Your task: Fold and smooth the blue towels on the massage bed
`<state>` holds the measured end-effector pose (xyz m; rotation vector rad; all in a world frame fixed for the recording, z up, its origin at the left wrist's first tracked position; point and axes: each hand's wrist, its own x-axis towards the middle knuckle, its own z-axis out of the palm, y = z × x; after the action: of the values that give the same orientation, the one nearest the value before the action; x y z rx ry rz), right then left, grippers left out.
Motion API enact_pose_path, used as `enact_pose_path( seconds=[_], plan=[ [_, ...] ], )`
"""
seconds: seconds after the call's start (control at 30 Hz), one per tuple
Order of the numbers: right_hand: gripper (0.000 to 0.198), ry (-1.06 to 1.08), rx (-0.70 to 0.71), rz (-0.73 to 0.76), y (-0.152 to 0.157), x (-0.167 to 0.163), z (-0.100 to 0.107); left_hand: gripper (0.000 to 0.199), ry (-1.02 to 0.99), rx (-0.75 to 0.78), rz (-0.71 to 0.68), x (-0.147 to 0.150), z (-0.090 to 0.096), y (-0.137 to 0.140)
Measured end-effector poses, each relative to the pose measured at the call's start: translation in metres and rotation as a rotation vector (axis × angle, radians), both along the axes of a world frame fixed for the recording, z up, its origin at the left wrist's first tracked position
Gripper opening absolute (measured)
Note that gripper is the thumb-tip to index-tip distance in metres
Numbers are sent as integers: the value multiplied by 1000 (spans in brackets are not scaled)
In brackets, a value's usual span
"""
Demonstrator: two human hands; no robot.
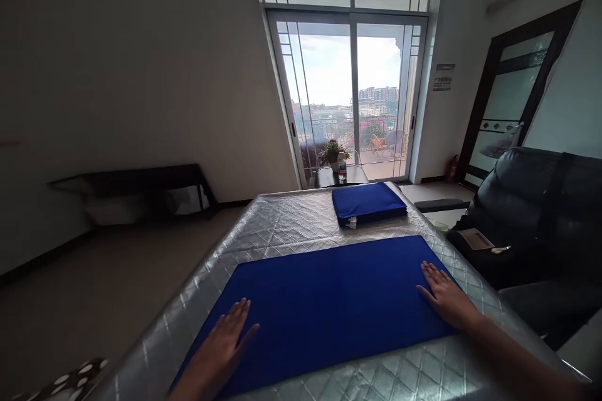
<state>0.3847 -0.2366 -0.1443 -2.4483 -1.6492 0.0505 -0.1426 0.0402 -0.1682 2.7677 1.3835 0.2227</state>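
A flat blue cloth (329, 307) lies spread on a table with a silvery quilted cover (282, 219). My left hand (223, 341) rests on the cloth's left part, palm down, fingers stretched out and thumb apart. On the right part, near the side edge, my right hand (444, 297) lies flat with its fingers extended. Neither hand grips anything. Beyond the spread cloth sits a folded blue cloth stack (369, 202), with a small white label at its front edge.
Behind the table, a small dark stand (324, 178) holds a potted plant (332, 153) and a bottle (342, 168). At the right is a black armchair (531, 213) with a card (476, 239) on it. A low dark rack (141, 182) stands along the left wall.
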Motion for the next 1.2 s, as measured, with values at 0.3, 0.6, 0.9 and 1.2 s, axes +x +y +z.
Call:
enact_pose_path(
  seconds=[0.3, 0.6, 0.9, 1.2],
  plan=[
    [82, -90, 2, -25, -14, 22, -10, 69, -59, 116, -56, -29, -5, -3],
    [59, -215, 222, 150, 53, -118, 50, 78, -72, 228, -54, 72, 57, -32],
    [61, -58, 5, 439, 115, -194, 11, 66, -196, 43, -390, 192, 36, -92],
    [63, 37, -10, 408, 111, -196, 19, 72, -165, -47, -359, 189, 38, -91]
  ],
)
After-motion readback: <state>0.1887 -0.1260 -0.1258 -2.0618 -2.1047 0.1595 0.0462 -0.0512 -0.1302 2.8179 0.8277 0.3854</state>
